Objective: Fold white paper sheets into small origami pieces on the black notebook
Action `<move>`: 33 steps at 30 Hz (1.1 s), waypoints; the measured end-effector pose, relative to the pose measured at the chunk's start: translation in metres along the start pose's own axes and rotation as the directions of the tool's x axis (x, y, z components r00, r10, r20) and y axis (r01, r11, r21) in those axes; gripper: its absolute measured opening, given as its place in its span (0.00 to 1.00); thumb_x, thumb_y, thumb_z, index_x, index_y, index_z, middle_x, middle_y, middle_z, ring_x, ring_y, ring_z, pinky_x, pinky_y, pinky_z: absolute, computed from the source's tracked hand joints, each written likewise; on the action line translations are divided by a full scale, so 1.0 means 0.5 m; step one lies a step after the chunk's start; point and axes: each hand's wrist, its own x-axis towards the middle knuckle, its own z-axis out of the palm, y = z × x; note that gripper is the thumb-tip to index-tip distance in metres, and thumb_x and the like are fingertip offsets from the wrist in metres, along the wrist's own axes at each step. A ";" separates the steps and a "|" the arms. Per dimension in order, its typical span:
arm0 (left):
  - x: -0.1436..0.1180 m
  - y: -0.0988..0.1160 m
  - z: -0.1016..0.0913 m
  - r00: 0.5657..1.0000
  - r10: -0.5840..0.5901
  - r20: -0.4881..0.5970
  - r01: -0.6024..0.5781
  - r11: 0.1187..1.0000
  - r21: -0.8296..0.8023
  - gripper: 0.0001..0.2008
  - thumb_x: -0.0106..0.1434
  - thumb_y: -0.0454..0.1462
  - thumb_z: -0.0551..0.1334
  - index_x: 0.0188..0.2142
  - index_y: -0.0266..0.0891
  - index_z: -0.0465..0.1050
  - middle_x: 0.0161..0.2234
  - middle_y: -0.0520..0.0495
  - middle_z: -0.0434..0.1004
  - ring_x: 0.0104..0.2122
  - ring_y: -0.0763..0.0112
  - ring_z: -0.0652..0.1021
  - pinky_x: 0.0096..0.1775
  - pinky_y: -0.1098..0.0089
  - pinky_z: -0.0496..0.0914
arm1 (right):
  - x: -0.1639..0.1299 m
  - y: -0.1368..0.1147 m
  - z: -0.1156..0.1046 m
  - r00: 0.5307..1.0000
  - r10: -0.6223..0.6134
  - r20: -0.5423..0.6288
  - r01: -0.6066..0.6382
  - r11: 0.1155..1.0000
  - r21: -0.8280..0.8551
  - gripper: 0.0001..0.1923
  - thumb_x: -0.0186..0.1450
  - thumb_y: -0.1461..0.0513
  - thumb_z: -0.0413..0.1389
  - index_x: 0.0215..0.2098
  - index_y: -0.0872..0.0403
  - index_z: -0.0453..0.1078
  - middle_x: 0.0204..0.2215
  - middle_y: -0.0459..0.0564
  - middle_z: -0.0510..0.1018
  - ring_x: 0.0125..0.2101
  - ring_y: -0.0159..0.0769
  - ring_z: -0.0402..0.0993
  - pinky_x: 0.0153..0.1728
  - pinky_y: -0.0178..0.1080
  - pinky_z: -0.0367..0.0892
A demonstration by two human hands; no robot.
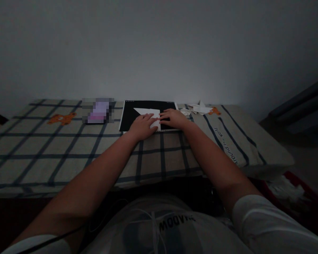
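Nearest to the camera in the head view, a pale shirt with printed letters was seen, and from its sleeves both forearms were stretched to the far side of the table. Over the table a checked cloth was spread. Near its far edge a black sheet with a white margin was laid, and on this sheet the white paper was placed, partly covered by the fingers.

By the left hand the paper was pressed from above, with the fingers laid out flat and nothing visibly grasped. By the right hand the right edge of the paper was reached with the fingertips; whether the edge was pinched or only touched could not be told.

It was judged that a fold was being lined up or flattened. For the next move, a steady hold by the left hand and a firm stroke along the crease seemed to be called for.

The sharp tip of the paper was pointed to the left and slightly far. Its visible long axis was directed roughly from left to right, although the near part was hidden.
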 end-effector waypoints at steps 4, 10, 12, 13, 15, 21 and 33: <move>-0.009 0.004 0.001 0.998 -0.002 -0.066 0.001 1.000 -0.025 0.26 0.72 0.48 0.55 0.67 0.47 0.66 0.71 0.44 0.60 0.68 0.51 0.63 0.67 0.52 0.56 | -0.004 0.004 0.000 1.000 0.004 0.010 -0.005 0.999 0.051 0.17 0.67 0.54 0.63 0.54 0.46 0.79 0.58 0.50 0.78 0.62 0.50 0.68 0.60 0.55 0.65; -0.011 -0.007 -0.004 0.986 -0.094 -0.136 0.056 0.964 -0.260 0.35 0.66 0.44 0.62 0.70 0.39 0.59 0.72 0.38 0.54 0.68 0.53 0.64 0.66 0.56 0.61 | -0.012 0.002 -0.008 0.999 -0.028 0.045 0.024 0.997 0.076 0.22 0.64 0.50 0.65 0.54 0.46 0.79 0.61 0.51 0.75 0.65 0.51 0.65 0.63 0.56 0.62; -0.008 -0.014 -0.001 0.969 -0.152 -0.195 0.082 0.941 -0.328 0.35 0.66 0.42 0.61 0.70 0.36 0.58 0.71 0.36 0.57 0.68 0.55 0.63 0.67 0.56 0.60 | -0.012 -0.001 -0.010 0.998 -0.022 0.057 0.017 0.997 0.081 0.23 0.63 0.48 0.66 0.54 0.47 0.79 0.61 0.53 0.75 0.65 0.52 0.64 0.62 0.56 0.62; -0.006 -0.017 0.001 0.962 -0.173 -0.211 0.095 0.937 -0.335 0.35 0.66 0.42 0.61 0.69 0.34 0.58 0.70 0.35 0.58 0.69 0.55 0.63 0.67 0.56 0.59 | -0.012 -0.003 -0.010 0.998 -0.018 0.058 0.013 0.996 0.084 0.24 0.62 0.48 0.67 0.53 0.48 0.79 0.61 0.53 0.75 0.65 0.53 0.64 0.62 0.56 0.62; -0.004 -0.019 0.004 0.962 -0.183 -0.202 0.119 0.949 -0.293 0.32 0.66 0.41 0.60 0.67 0.31 0.62 0.69 0.33 0.61 0.69 0.53 0.62 0.68 0.54 0.57 | -0.012 -0.006 -0.009 0.999 -0.008 0.053 0.003 0.995 0.096 0.24 0.63 0.48 0.66 0.53 0.49 0.80 0.61 0.55 0.75 0.65 0.53 0.64 0.62 0.56 0.62; -0.009 -0.006 -0.006 0.980 -0.162 -0.113 0.149 0.983 -0.111 0.27 0.70 0.44 0.56 0.63 0.30 0.68 0.67 0.32 0.65 0.67 0.49 0.65 0.67 0.51 0.59 | -0.010 -0.009 -0.007 1.000 -0.008 0.018 0.006 0.996 0.091 0.17 0.69 0.52 0.61 0.51 0.51 0.80 0.59 0.55 0.77 0.64 0.49 0.66 0.62 0.54 0.63; -0.018 -0.003 -0.013 0.964 -0.195 -0.181 0.198 0.980 -0.003 0.22 0.74 0.41 0.51 0.60 0.40 0.74 0.63 0.42 0.72 0.61 0.51 0.72 0.59 0.50 0.67 | -0.008 -0.038 -0.004 0.998 -0.041 -0.053 0.044 0.997 0.056 0.27 0.67 0.47 0.61 0.59 0.52 0.75 0.59 0.56 0.77 0.61 0.50 0.68 0.60 0.52 0.65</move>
